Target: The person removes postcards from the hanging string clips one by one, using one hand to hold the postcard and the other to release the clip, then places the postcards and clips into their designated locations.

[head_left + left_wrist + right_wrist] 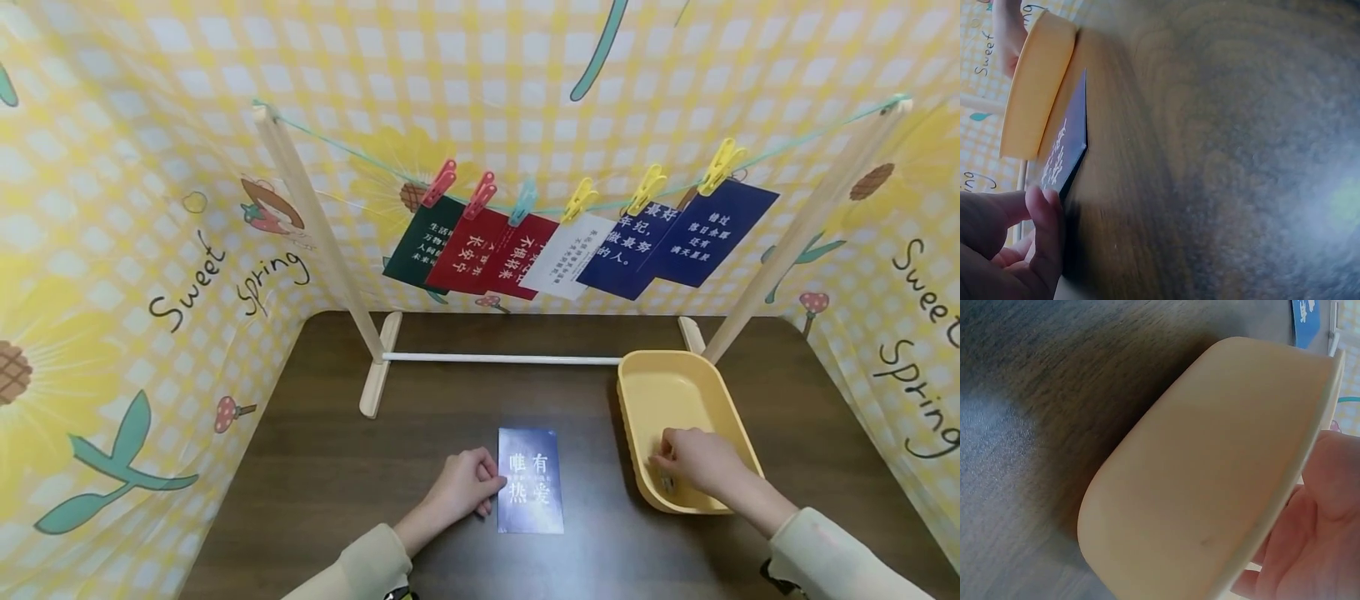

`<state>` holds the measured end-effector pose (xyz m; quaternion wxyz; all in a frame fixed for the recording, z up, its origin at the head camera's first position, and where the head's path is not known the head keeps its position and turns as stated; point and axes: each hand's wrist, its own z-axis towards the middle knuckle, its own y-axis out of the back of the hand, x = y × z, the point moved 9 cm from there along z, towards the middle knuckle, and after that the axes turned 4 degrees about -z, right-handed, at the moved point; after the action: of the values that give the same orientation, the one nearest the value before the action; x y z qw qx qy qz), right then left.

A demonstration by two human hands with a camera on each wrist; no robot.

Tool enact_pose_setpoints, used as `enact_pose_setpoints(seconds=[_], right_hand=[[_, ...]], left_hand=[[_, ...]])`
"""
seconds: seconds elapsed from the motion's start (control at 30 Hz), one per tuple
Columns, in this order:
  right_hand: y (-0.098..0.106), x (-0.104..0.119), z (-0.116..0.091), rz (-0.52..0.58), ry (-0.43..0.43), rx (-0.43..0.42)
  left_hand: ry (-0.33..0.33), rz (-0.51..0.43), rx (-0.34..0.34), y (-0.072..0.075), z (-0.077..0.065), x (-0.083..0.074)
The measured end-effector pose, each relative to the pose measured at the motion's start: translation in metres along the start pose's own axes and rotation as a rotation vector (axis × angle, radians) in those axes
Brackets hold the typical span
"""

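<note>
Left of centre on the bench [300,483], the left hand [463,485] pinches the card [530,512] at its edge; too light a hold could let it slip. Further right, inside the tray [663,393], the right hand [703,460] curls over a small thing [667,482]; whether gripped, I cannot tell; fumbling could drop it.

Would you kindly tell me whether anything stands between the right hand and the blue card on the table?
Yes: in the head view, the left wall of the yellow basket. The right hand is inside it, while the blue card is outside.
</note>
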<state>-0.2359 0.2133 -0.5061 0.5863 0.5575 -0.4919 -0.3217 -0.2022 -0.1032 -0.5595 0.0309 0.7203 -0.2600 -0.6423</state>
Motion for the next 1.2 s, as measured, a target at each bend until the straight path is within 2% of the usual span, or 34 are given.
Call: enact_pose_setpoints(seconds=[0.3,0.67,0.93,1.2], right_hand=[[0.0026,0.0064,-0.0026,-0.052,0.033,-0.053],[0.0013,0.0031,-0.0040,-0.048,0.009,-0.054],[-0.0020,0.0014,-0.0048,-0.041,-0.005,-0.042],[-0.0027,0.0014,-0.0039,-0.048,-0.002,-0.043]], left_hand=[[-0.005,0.027,0.014,-0.0011,-0.0018,-0.0029],[-0.019,0.049,0.018,-0.0021,-0.0008,-0.0034],[-0.011,0.019,0.021,-0.0043,-0.0025,-0.0022],[-0.013,0.029,0.025,-0.0036,-0.0007,-0.0022]])
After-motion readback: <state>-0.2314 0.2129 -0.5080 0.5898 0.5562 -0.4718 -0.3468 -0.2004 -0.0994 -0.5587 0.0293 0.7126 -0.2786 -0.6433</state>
